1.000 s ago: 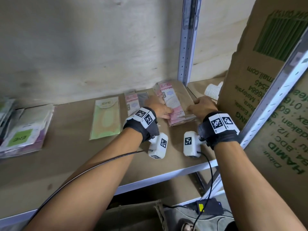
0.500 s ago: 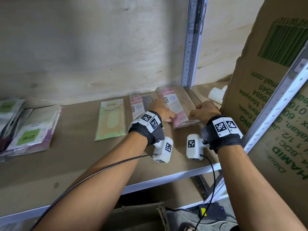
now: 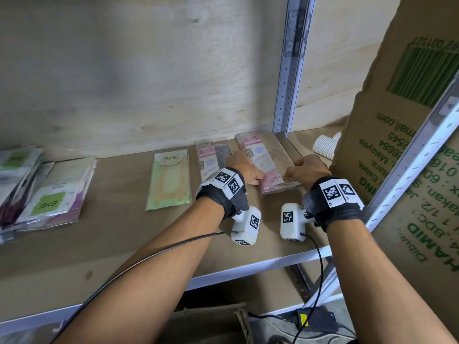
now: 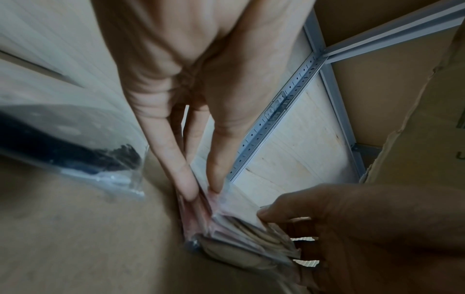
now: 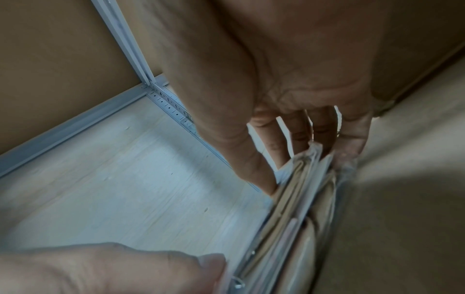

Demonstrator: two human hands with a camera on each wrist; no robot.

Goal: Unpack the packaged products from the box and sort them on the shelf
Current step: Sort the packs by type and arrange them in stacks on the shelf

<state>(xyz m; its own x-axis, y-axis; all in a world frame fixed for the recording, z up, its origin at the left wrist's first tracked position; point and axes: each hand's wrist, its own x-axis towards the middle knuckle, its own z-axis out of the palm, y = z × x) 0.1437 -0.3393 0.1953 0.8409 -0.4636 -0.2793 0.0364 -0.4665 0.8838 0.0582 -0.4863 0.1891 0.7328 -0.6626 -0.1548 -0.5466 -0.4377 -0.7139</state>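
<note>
Pink-labelled packets lie stacked at the shelf's right end beside the cardboard box, with green and other packets already laid out leftward; sorting looks well along, though the box's contents are hidden. Left hand and right hand pinch the stack's near corners, fingers curled, wrists low.

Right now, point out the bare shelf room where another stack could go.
Widest bare patch: between the left pile and the green packet. The front strip of the shelf is bare too. Crowded at the right: the pink stack gripped by left hand and right hand, beside the cardboard box.
</note>
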